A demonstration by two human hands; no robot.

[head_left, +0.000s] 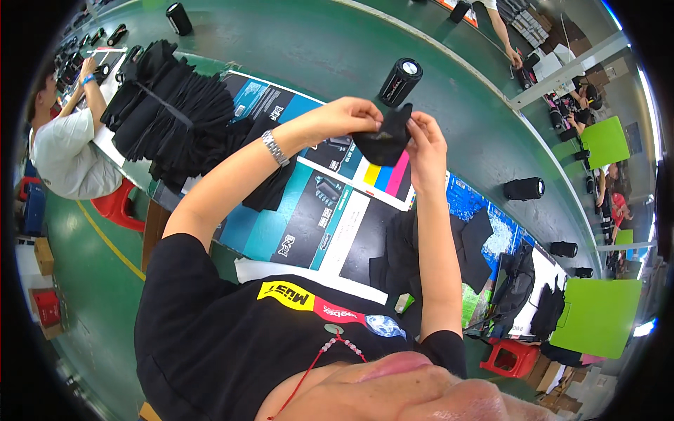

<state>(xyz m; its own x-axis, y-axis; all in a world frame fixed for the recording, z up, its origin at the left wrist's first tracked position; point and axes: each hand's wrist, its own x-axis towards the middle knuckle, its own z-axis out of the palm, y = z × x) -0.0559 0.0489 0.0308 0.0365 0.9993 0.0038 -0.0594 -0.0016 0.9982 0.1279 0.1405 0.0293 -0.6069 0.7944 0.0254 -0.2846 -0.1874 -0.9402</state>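
Observation:
Both my hands are raised over the table, holding a small black cloth pouch [379, 147] between them. My left hand [344, 118], with a metal watch at its wrist, pinches the pouch's upper left edge. Opposite it, my right hand [427, 144] grips the upper right edge between thumb and fingers. The pouch's mouth seems partly spread. Just beyond my hands a black cylindrical speaker [400, 83] stands upright on the green conveyor surface. A thick bundle of black cloth pouches [165, 116], tied with a band, lies to the left. More black pouches [401, 242] lie loose beside my right forearm.
Printed cardboard sheets [270, 228] cover the table before me. Along the green conveyor [470, 133] are other speakers, including one lying at right [524, 189]. A co-worker in a white shirt [70, 151] sits at left. Red stools [511, 358] stand on both sides.

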